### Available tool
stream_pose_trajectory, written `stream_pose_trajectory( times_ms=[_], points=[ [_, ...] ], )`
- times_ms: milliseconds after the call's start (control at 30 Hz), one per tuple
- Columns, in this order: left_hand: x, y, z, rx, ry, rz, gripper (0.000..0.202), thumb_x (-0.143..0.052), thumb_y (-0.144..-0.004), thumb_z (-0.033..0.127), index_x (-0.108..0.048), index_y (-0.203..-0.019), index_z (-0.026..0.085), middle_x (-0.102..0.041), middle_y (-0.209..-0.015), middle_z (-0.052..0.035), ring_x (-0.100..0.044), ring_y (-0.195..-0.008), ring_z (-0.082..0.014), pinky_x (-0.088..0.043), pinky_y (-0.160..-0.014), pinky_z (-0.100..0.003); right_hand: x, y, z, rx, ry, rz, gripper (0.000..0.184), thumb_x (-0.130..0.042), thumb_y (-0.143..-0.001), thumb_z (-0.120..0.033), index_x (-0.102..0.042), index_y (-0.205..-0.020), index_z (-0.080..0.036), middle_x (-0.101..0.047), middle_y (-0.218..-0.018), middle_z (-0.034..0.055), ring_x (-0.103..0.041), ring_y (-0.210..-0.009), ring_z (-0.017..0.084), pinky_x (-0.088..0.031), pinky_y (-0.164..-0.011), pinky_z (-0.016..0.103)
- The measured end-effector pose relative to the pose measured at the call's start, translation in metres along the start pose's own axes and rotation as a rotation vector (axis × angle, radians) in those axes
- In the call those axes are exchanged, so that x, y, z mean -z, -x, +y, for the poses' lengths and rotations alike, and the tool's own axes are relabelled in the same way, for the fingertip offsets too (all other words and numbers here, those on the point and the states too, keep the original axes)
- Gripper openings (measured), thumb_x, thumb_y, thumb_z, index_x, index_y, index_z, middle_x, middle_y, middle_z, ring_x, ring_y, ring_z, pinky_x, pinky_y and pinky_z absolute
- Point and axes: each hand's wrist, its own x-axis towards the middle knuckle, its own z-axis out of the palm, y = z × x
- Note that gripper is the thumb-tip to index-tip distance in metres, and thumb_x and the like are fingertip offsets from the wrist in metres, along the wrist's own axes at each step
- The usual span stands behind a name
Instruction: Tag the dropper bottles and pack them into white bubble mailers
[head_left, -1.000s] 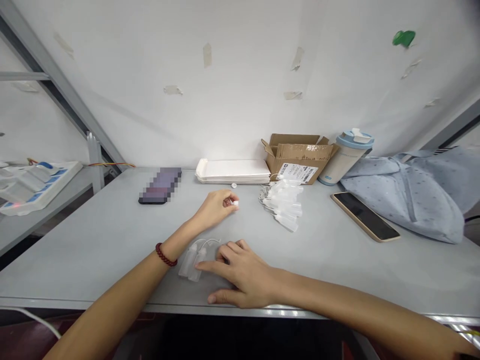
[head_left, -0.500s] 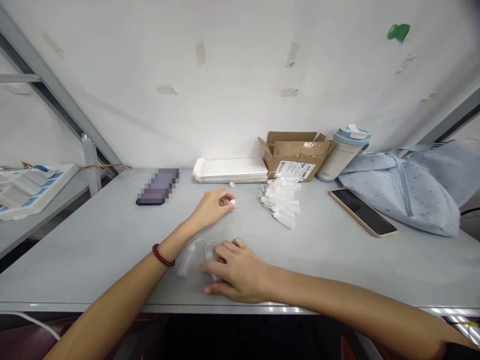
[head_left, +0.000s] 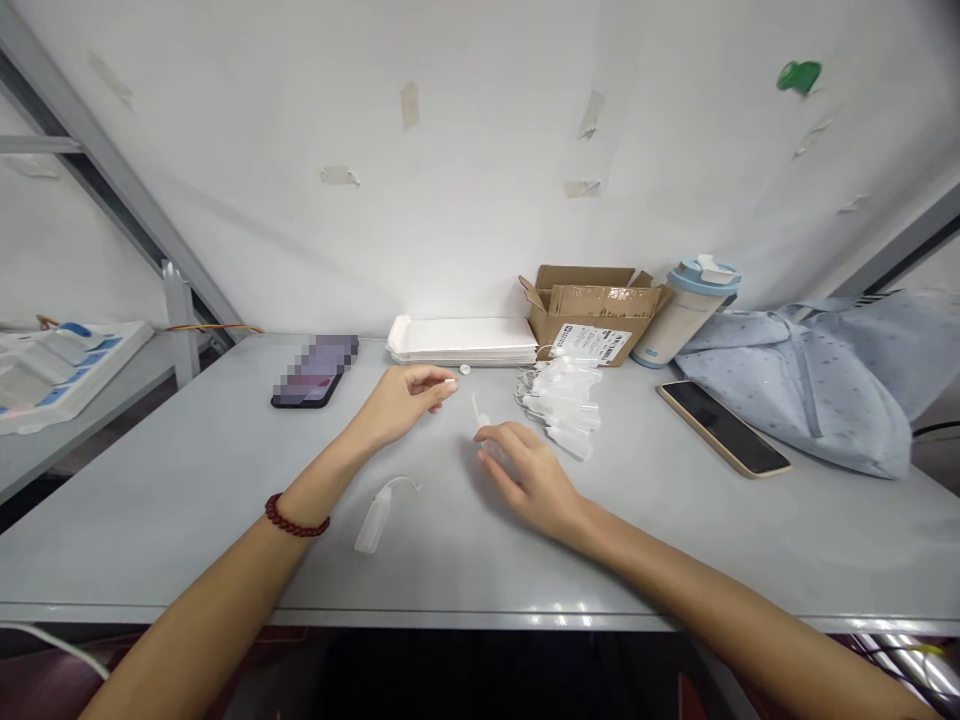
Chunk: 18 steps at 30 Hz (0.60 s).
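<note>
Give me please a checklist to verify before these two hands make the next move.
1. Right hand has a clear bottle in its fingers: ok.
2. Left hand pinches a small white piece: ok.
3. Bottle and white piece are touching: not ok, they are apart.
4. Loose bottle lies apart from both hands: ok.
5. White disc is on the table: ok.
6. Held bottle contains something: cannot tell, fingers partly cover it.

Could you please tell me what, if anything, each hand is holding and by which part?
The right hand holds a translucent bottle by its body, thin spout free. The left hand pinches a tiny white piece; by which part cannot be told.
</note>
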Motion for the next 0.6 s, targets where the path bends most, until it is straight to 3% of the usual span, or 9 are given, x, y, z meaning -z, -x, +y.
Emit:
stream_pose_trajectory(
  times_ms=[167, 433, 600],
  points=[
    [-0.009, 0.004, -0.001, 0.08, 0.082, -0.279, 0.032, -0.061, -0.079, 0.041, -0.069, -0.098, 0.017, -0.066, -0.081, -0.0031, -0.057, -0.066, -0.0131, -0.049, -0.071, -0.031, 0.007, -0.005, 0.005, -0.186, -0.226, 0.043, 0.01, -0.042, -0.088, -0.02, -0.052, -0.088, -0.021, -0.061, -0.082, 0.0021, -0.054, -0.074, 0.015, -0.04, -0.063, 0.026],
    [-0.017, 0.004, -0.004, 0.082, 0.168, -0.291, 0.027, -0.067, -0.073, 0.04, -0.067, -0.087, 0.017, -0.067, -0.083, -0.0044, -0.058, -0.071, -0.0154, -0.05, -0.073, -0.033, 0.005, -0.005, 0.008, -0.324, -0.659, -0.038, 0.004, -0.045, -0.082, -0.024, -0.043, -0.08, -0.022, -0.059, -0.077, -0.0004, -0.055, -0.075, 0.014, -0.041, -0.069, 0.029],
    [-0.015, 0.004, -0.002, 0.039, 0.178, -0.439, 0.019, -0.066, -0.074, 0.036, -0.067, -0.077, 0.018, -0.065, -0.079, -0.0019, -0.056, -0.071, -0.0138, -0.047, -0.071, -0.028, 0.004, -0.005, 0.008, -0.337, -0.689, -0.069, 0.002, -0.042, -0.078, -0.02, -0.041, -0.079, -0.022, -0.056, -0.072, -0.0025, -0.05, -0.069, 0.013, -0.038, -0.066, 0.028]
  ],
)
